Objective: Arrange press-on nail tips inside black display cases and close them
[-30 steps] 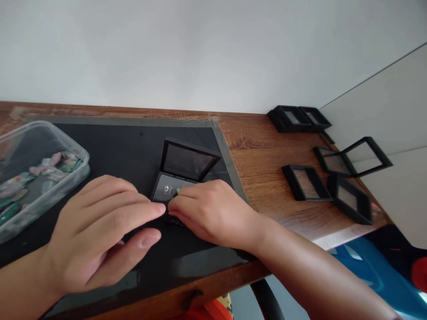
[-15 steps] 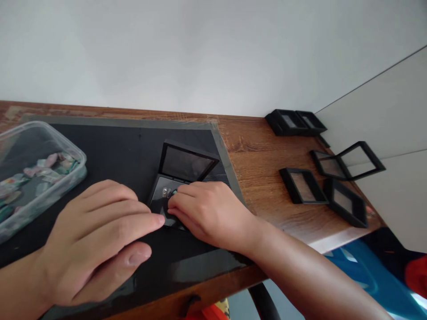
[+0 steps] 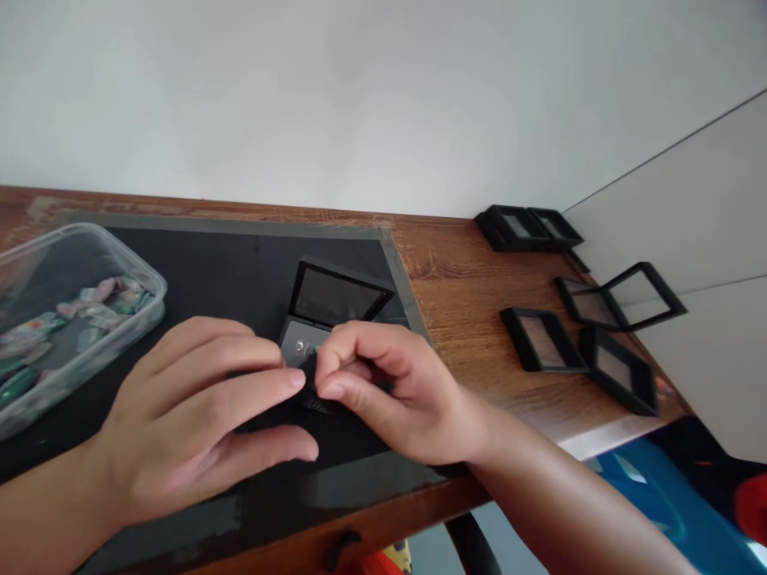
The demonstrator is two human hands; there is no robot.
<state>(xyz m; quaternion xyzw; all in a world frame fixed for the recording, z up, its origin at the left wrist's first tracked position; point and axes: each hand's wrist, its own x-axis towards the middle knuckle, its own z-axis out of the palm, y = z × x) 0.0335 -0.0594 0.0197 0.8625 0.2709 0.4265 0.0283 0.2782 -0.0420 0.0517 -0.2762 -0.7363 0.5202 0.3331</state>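
On the black mat [image 3: 240, 263] stands a small black hinged case with its framed lid [image 3: 339, 295] tilted up. Its grey inside [image 3: 293, 335] holds a tiny shiny clear piece [image 3: 299, 346], and a bit of green shows next to my fingers. My right hand [image 3: 389, 383] is over the case's near right part, thumb and forefinger pinched together; whatever is between them is hidden. At the case's left side, my left hand [image 3: 204, 407] has its fingers stretched out and its thumb apart, holding nothing that I can see. Both hands cover much of the case.
To the left sits a clear plastic tub [image 3: 159, 291] with several small wrapped pieces [image 3: 96, 307]. Several black framed cases lie on the wooden table [image 3: 443, 279] at right, among them an open one [image 3: 641, 295] and a flat one [image 3: 542, 339]. A white wall [image 3: 359, 104] rises behind.
My right hand has rolled from palm down to a pinch with the thumb showing. My left hand has shifted slightly right, its thumb stretched further. The view has tilted a little.
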